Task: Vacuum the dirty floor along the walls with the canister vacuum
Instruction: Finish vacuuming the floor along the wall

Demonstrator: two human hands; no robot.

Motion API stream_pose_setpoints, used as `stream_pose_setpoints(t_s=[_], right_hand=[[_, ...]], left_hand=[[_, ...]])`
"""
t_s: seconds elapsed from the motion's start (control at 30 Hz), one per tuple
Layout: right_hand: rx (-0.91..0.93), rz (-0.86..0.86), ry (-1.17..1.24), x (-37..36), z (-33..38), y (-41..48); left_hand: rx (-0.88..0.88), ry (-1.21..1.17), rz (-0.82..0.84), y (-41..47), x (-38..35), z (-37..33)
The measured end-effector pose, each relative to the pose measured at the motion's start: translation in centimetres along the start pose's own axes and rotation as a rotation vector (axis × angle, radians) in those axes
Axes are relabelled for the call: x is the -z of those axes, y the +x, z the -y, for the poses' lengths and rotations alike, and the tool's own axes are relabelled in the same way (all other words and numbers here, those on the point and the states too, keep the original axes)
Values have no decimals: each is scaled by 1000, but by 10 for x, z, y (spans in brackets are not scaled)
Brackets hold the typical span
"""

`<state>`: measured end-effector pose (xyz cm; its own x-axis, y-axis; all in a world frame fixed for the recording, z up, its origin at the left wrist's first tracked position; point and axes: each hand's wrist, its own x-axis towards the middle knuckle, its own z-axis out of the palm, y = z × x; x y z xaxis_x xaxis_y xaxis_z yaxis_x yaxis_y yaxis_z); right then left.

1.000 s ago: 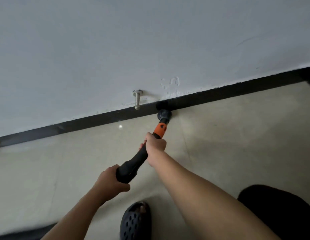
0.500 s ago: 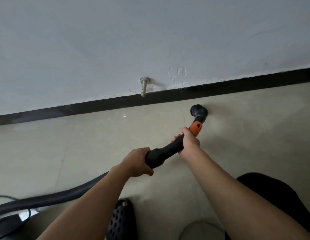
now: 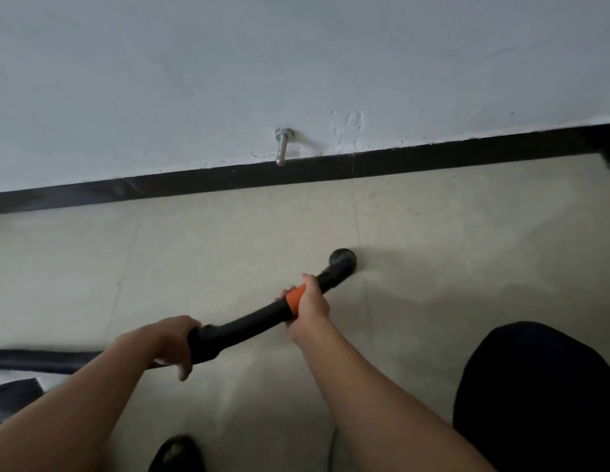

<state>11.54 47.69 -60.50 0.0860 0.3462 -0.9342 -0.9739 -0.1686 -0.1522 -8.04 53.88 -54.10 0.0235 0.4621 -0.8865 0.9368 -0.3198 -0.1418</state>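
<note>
A black vacuum wand (image 3: 249, 323) with an orange collar (image 3: 294, 298) lies across the middle of the head view. Its round black nozzle (image 3: 342, 260) sits on the beige tiled floor (image 3: 194, 253), well short of the black skirting (image 3: 228, 178). My right hand (image 3: 308, 303) grips the wand at the orange collar. My left hand (image 3: 170, 342) grips the thick rear end of the wand, where the black hose (image 3: 41, 361) runs off to the left. The canister itself is out of view.
A metal door stop (image 3: 282, 146) sticks out of the pale wall (image 3: 296, 63) just above the skirting. My black shoe (image 3: 177, 453) is at the bottom centre, a dark rounded shape (image 3: 542, 396) at the bottom right.
The nozzle has pulled back from the skirting and moved right across the floor. The wand now lies flatter, and both hands have kept their grip.
</note>
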Motion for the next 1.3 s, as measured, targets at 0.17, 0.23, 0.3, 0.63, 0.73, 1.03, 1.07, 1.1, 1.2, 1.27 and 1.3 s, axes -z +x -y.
stream_pose_setpoints(t_s=[0.17, 0.23, 0.3, 0.63, 0.73, 1.03, 1.07, 1.1, 1.2, 1.27, 1.3], right_hand=[[121, -29, -6, -4, 24, 12], [169, -73, -8, 5, 39, 15], [204, -121, 7, 13, 48, 15], [176, -281, 275, 39, 43, -14], [216, -312, 272, 49, 64, -15], [228, -290, 280, 60, 59, -13], [214, -284, 277, 58, 53, -13], [195, -279, 274, 57, 46, -13], [130, -259, 278, 55, 25, -18], [86, -251, 257, 56, 11, -22], [71, -253, 244, 57, 5, -24]], left_hand=[[-125, -78, -195, 14, -9, -13], [-203, -86, -316, 18, -15, -29], [-264, -53, -384, 21, -19, -43], [-389, 106, -618, 43, 11, -54], [-466, 121, -604, 47, 9, -84], [-537, 112, -600, 60, 14, -87], [-532, 105, -592, 61, 15, -81], [-523, 97, -580, 62, 16, -75], [-493, 97, -542, 66, 15, -57], [-482, 110, -532, 67, 13, -45], [-478, 119, -529, 66, 11, -41]])
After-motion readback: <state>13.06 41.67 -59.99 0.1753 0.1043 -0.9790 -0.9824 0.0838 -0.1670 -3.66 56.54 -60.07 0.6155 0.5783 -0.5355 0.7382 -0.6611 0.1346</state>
